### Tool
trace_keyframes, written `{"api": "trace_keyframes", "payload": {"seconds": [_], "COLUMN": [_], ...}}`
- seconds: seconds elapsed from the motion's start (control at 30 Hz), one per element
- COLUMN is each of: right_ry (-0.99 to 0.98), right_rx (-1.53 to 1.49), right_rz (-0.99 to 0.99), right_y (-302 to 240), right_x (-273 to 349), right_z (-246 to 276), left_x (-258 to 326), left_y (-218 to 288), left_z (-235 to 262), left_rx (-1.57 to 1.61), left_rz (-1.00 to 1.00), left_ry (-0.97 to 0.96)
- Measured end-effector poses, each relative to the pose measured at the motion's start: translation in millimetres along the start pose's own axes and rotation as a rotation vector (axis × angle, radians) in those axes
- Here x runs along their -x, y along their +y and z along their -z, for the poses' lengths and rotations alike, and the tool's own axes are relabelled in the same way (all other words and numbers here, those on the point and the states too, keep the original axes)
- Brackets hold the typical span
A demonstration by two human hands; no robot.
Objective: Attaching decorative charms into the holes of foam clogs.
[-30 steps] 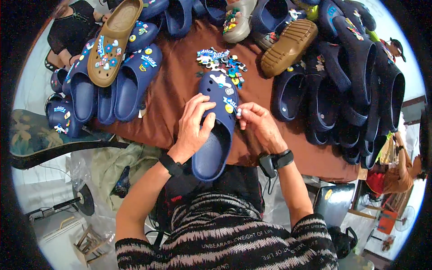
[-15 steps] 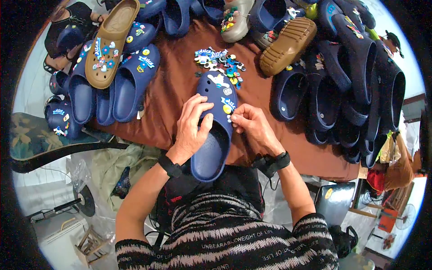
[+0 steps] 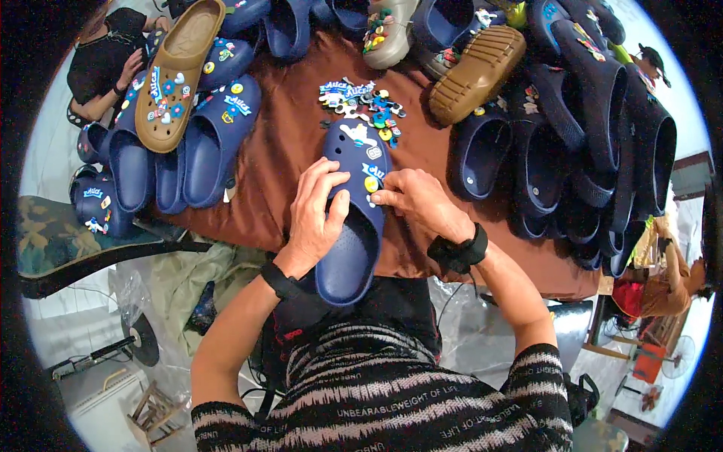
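Navy clog [image 3: 354, 226] lies on the brown cloth [image 3: 286, 151]; left hand [image 3: 316, 215] clasps it, right hand [image 3: 414, 200] pinches a charm [image 3: 371, 184].

Charms [image 3: 364, 102] behind clog [image 3: 354, 218] on table [image 3: 290, 143]

Clogs crowding a brown counter [image 3: 286, 151]
Navy clogs [image 3: 218, 143] are lying in rows, a tan clog [image 3: 177, 71] resting on top; loose colourful charms [image 3: 361, 102] are sitting mid-counter, dark clogs [image 3: 602, 113] stacking up at right.

no packages, signs or screens show — only small label-like charms: a loose heap of flat blue, white and yellow lettered badges [image 3: 363, 102] at upper centre of the frame, on the brown cloth [image 3: 286, 151].
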State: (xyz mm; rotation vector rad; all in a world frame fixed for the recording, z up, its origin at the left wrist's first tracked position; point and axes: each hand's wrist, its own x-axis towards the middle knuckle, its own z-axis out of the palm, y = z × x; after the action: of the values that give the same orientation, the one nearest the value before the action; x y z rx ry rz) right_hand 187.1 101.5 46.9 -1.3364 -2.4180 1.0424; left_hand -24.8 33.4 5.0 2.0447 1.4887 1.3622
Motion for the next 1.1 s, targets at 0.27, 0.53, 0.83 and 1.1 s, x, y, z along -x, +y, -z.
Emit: {"api": "trace_keyframes", "payload": {"seconds": [0.27, 0.53, 0.83, 1.1], "right_ry": [-0.194, 0.363, 0.423, 0.366], "right_rx": [-0.286, -0.105, 0.175, -0.334], "right_rz": [-0.041, -0.1, -0.153, -0.183], "right_y": [32.3, 83.4, 73.0, 85.7], "right_x": [-3.4, -66.8, -97.9, -93.4], "right_z": [16.3, 7.4, -1.9, 13.5], "left_x": [0.2, -0.3, 2.9, 20.4], "left_y": [0.8, 0.8, 3.1, 8.4], "left_z": [1.9, 1.6, 5.1, 7.7], "left_rx": [0.027, 0.022, 0.037, 0.11], "left_rz": [0.024, 0.011, 0.04, 0.157], "left_ry": [-0.053, -0.015, 0.009, 0.007]}}
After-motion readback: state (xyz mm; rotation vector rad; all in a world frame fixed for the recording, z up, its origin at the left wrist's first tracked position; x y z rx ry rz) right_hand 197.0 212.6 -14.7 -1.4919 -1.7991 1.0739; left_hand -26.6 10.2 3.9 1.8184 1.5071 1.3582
